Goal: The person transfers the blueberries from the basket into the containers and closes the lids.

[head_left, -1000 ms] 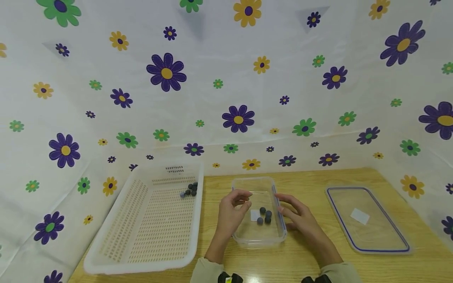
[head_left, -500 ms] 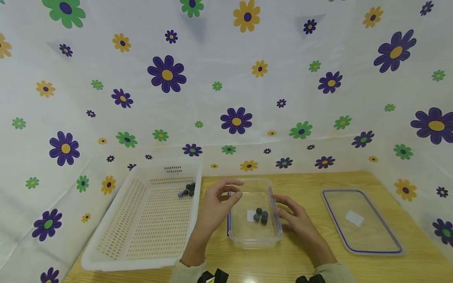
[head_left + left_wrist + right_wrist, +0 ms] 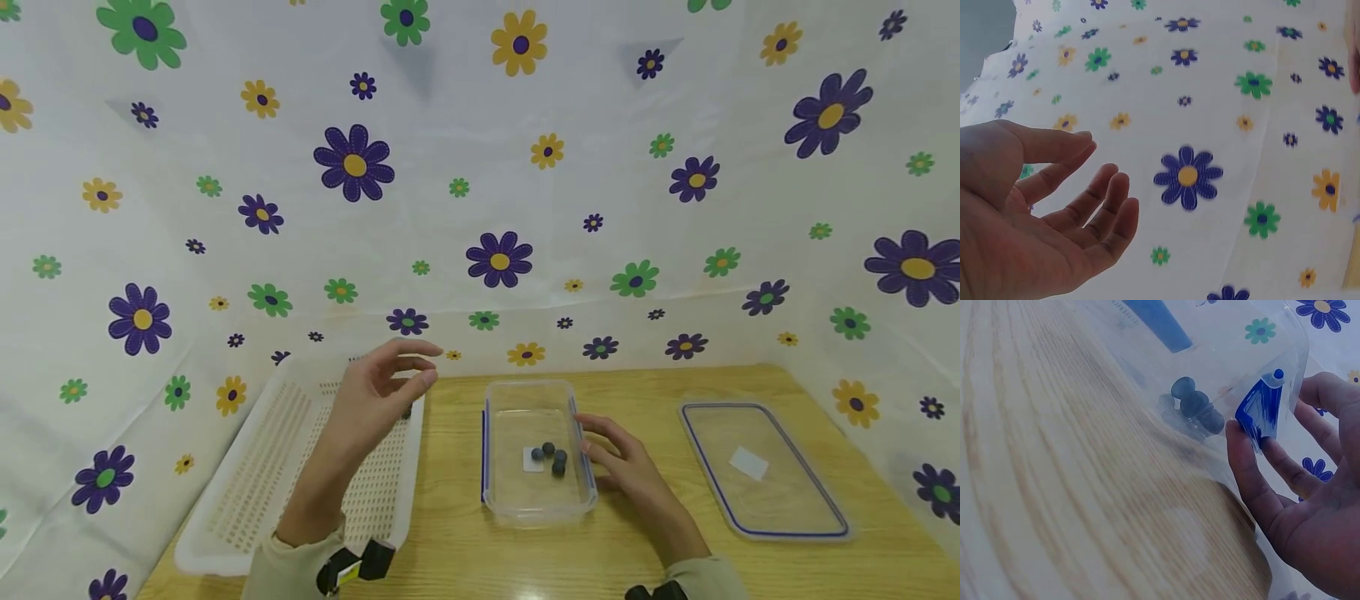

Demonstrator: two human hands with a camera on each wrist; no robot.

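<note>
My left hand [image 3: 378, 396], fingers loosely bent and holding nothing, is raised over the far part of the white plastic basket [image 3: 416, 479]. In the left wrist view a gap shows between the left thumb [image 3: 1060, 145] and the other fingers. Several blueberries [image 3: 560, 457] lie on the floor of the clear lidless food container [image 3: 525, 500]. The right hand [image 3: 626, 454] rests its fingertips against the container's right wall. Up close, its fingers touch a blue side latch [image 3: 1260, 409] that hangs down. Most blueberries in the basket are hidden behind my left hand.
A clear lid [image 3: 772, 467] with a blue seal lies flat on the wooden table [image 3: 637, 554] at the right. The container stands between basket and lid. Flower-patterned sheeting [image 3: 570, 183] closes off the back and sides.
My left hand has moved left and up, from over the container to above the basket. Another blueberry shows in the container and one there has shifted. The right hand stays at the container's side.
</note>
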